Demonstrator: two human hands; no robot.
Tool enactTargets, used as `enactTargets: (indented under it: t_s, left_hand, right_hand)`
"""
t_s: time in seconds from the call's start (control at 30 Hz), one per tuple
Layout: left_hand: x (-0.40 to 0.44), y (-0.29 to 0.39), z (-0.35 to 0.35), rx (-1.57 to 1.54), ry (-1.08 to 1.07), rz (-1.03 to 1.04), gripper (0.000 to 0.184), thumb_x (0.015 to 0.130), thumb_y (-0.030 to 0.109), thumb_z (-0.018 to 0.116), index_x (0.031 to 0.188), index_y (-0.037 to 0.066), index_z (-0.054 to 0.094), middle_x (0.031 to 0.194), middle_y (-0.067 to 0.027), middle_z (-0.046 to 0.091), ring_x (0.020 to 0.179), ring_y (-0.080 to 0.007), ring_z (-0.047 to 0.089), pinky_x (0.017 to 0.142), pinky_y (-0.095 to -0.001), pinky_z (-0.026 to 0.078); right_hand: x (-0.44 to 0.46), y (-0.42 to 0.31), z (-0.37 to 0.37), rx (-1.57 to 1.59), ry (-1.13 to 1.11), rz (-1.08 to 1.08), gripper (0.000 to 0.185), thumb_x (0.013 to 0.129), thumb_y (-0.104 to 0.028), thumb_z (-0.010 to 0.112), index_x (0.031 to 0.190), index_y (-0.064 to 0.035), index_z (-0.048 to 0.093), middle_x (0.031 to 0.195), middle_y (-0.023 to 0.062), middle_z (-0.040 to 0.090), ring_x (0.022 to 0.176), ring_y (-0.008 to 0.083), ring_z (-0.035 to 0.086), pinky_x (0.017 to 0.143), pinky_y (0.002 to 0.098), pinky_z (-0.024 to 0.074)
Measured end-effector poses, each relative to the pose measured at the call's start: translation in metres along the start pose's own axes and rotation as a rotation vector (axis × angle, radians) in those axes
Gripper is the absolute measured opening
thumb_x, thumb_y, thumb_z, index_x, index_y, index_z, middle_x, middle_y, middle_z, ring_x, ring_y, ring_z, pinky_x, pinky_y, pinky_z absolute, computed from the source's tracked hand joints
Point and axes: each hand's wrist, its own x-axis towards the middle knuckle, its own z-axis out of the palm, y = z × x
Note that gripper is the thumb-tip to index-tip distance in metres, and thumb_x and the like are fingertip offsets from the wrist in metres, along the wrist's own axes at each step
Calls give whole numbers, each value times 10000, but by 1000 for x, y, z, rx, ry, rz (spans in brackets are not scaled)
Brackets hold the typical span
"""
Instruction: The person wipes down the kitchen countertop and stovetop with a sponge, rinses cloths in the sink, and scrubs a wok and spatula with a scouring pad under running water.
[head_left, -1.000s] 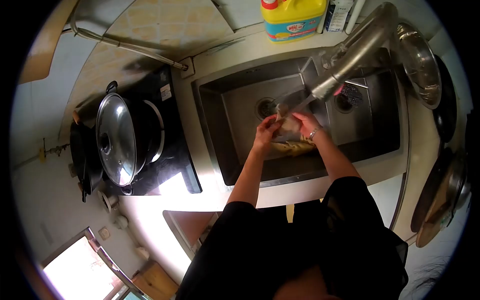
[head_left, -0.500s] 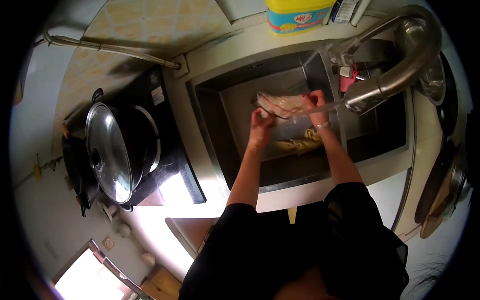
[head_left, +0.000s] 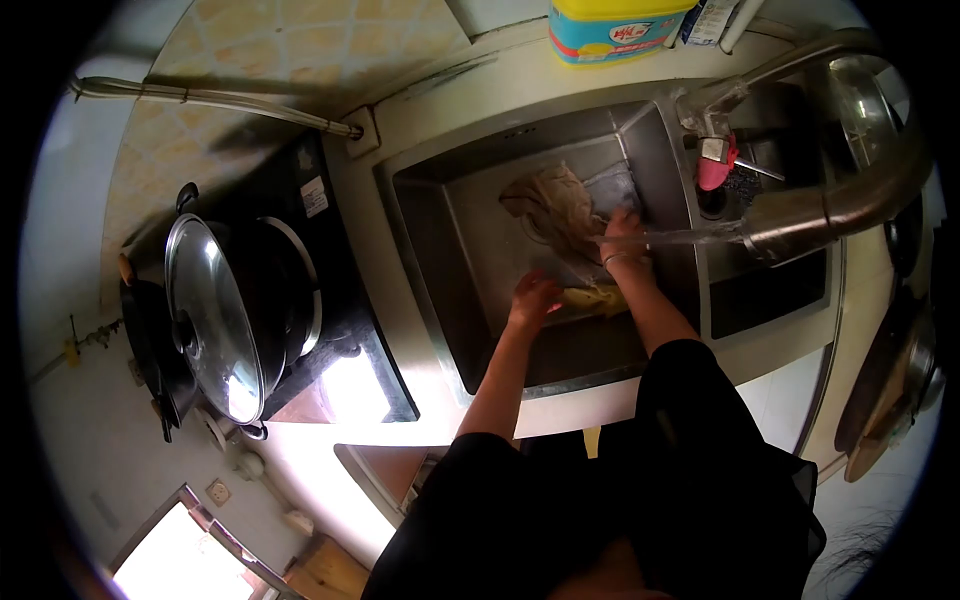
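A wet brownish cloth [head_left: 550, 200] lies crumpled on the floor of the steel sink [head_left: 475, 215]. My right hand [head_left: 626, 240] is down at the cloth's right side under the running water; its fingers are blurred, so their grip does not show. A pale grey patch [head_left: 612, 188], perhaps another cloth or pooled water, is just beyond those fingers. Lower in the basin, my left hand [head_left: 537, 297] hovers with its fingers loosely bent and apart, holding nothing. Beside it rests a yellow cloth [head_left: 592, 299], partly covered by my right forearm.
A tap [head_left: 800, 222] reaches in from the right, pouring water into the basin. A smaller basin [head_left: 768, 292] adjoins it. Behind stands a yellow and blue tub [head_left: 615, 35]. On the left, a lidded pot [head_left: 215, 320] sits on the black stove [head_left: 385, 385].
The cloth stretched between both hands is now down in the sink. My left hand has let go and moved toward me; my right hand has lowered. The view has shifted slightly.
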Motion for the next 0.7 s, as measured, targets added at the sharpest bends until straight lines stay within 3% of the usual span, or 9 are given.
enactTargets:
  t_s: [0.1,0.23,0.3,0.33,0.43,0.5,0.53,0.63,0.7]
  left_hand:
    - [-8,5,1,-96,-35,-8,354,770,162,535,1102,93,436,925,-88,556,781,-194,569,603,-342,477]
    - [-12,1,5,-56,-15,-44,291,785,147,500,1065,76,465,890,-97,579,782,-206,577,634,-336,481]
    - [-11,-4,3,-65,-12,-49,298,797,139,480,1085,65,462,932,-116,577,819,-223,575,661,-347,483]
    - [-10,-7,2,-76,-12,-41,286,800,134,474,1076,64,468,930,-119,580,810,-223,578,665,-346,484]
    - [-13,-5,2,-90,-21,-43,275,802,125,467,1069,58,474,925,-124,584,795,-223,583,672,-348,486]
    - [-15,-7,0,-96,-28,-56,276,802,121,466,1070,54,473,922,-126,585,791,-222,584,675,-350,486]
    - [-12,-8,-1,-95,-27,-59,292,807,131,462,1090,55,457,942,-130,578,806,-237,579,686,-367,485]
    - [-7,-8,4,-142,-20,-48,316,824,166,450,1123,64,428,976,-131,564,827,-268,569,708,-400,482]
    - [-8,-1,14,-189,-14,-33,324,836,191,443,1136,72,415,990,-127,557,833,-284,563,718,-415,479]
  right_hand:
    - [2,-4,17,-92,119,-33,263,726,-213,578,934,-78,489,1044,139,468,884,312,506,760,419,439]
    - [-48,-47,-78,-1,98,-335,274,756,-267,539,868,-27,468,992,175,459,939,322,446,802,434,364]
    - [-67,-60,-108,-133,494,-899,314,634,-209,648,823,-60,447,893,144,474,845,321,466,710,419,383]
    - [-51,-52,-93,115,65,-833,376,548,-141,694,805,-67,429,832,114,470,797,312,478,669,398,399]
    - [-33,-38,-91,445,-169,-598,327,593,-87,635,843,-59,427,801,100,477,761,245,488,646,300,385]
    - [-12,-22,-77,493,-47,-727,353,620,-98,626,906,-43,426,842,104,500,759,233,497,643,306,394]
    - [-5,-23,-74,404,-18,-420,388,636,-134,631,957,-38,434,889,113,507,793,233,503,657,312,402]
    - [-21,-28,-78,1214,-352,-118,525,682,-237,628,1121,-40,420,1035,148,511,907,255,513,712,325,424]
    - [-37,-46,-85,55,-496,-159,512,700,-226,628,1129,-31,429,1057,149,501,939,261,503,719,323,436]
